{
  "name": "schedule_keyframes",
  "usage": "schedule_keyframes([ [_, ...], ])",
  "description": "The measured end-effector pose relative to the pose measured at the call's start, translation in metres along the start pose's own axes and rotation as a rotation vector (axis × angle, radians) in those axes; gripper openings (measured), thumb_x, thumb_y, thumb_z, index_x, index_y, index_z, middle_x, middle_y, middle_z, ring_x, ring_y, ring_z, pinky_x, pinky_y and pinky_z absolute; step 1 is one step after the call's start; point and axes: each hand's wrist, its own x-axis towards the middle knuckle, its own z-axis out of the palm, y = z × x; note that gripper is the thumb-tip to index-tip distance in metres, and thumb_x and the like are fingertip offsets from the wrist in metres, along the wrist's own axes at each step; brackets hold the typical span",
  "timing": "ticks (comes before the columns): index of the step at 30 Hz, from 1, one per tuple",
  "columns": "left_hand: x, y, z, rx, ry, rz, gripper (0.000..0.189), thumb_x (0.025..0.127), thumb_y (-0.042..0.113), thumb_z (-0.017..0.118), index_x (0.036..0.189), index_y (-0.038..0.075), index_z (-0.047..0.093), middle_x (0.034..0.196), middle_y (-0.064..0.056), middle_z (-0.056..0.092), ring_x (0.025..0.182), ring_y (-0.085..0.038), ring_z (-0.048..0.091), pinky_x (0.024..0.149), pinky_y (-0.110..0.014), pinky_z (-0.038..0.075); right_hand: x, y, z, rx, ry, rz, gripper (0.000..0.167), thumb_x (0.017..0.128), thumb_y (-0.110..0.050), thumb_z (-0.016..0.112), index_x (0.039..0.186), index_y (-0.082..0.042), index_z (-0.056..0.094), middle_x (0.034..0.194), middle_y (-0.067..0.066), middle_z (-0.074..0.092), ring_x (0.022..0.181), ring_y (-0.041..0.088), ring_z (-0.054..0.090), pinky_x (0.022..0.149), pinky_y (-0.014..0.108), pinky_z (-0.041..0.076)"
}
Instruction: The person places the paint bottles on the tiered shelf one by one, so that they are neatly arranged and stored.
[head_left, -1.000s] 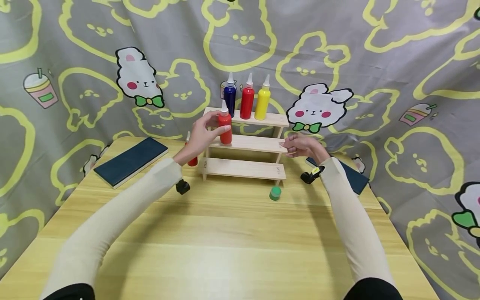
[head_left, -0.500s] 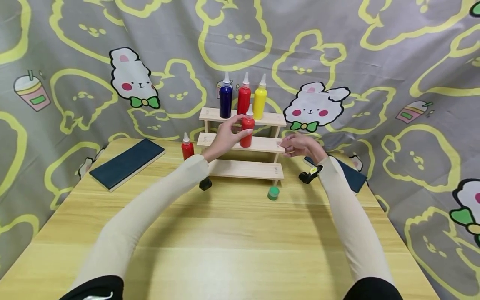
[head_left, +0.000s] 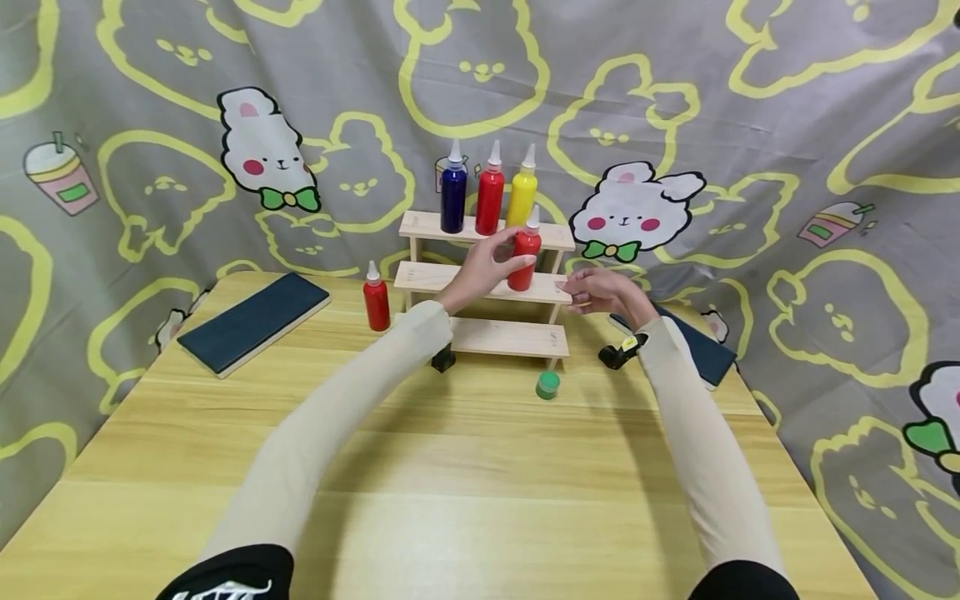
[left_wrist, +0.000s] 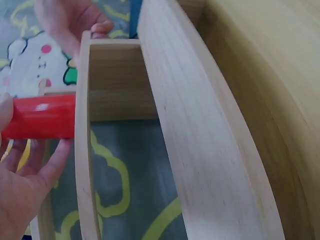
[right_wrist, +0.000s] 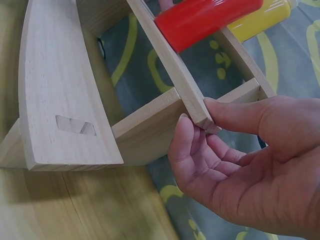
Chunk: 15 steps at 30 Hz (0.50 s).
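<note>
A three-tier wooden shelf (head_left: 435,275) stands at the back of the table. My left hand (head_left: 483,271) grips a red squeeze bottle (head_left: 525,258) with a white nozzle, upright at the right part of the middle tier. In the left wrist view the base of this red bottle (left_wrist: 45,117) meets the tier's edge. My right hand (right_wrist: 235,155) pinches the right end of the middle tier between thumb and fingers. On the top tier stand a blue bottle (head_left: 453,196), another red bottle (head_left: 490,200) and a yellow bottle (head_left: 521,196).
One more red bottle (head_left: 377,300) stands on the table left of the shelf. A small green-lidded jar (head_left: 547,385) sits before its right front leg. Dark blue books lie at left (head_left: 255,321) and right (head_left: 697,346). A patterned curtain (head_left: 337,75) hangs behind.
My left hand has carried the red bottle rightward along the middle tier, from its left part to its right part. The right hand keeps its hold on the tier's end.
</note>
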Motion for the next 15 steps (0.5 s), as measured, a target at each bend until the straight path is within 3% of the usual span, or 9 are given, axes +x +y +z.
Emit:
schedule_keyframes([
  [10, 0.0013, -0.002, 0.0018, -0.003, 0.002, -0.005, 0.057, 0.1, 0.021, 0.074, 0.153, 0.012, 0.054, 0.142, -0.009, 0.065, 0.121, -0.025, 0.066, 0.103, -0.035, 0.056, 0.0019, 0.0037, -0.0007, 0.014, -0.008, -0.011, 0.027, 0.11, -0.01, 0.053, 0.084, -0.009, 0.046, 0.067, -0.001, 0.039, 0.063, 0.01, 0.05, 0.072, 0.024, 0.059],
  [15, 0.003, -0.0013, 0.0025, -0.01, 0.007, -0.011, 0.058, 0.099, 0.02, 0.075, 0.152, 0.011, 0.054, 0.14, -0.01, 0.066, 0.122, -0.027, 0.066, 0.104, -0.036, 0.055, 0.0011, 0.0026, 0.0006, 0.042, -0.001, -0.007, 0.02, 0.11, -0.007, 0.053, 0.09, -0.007, 0.049, 0.071, 0.0, 0.047, 0.065, 0.012, 0.061, 0.07, 0.023, 0.06],
])
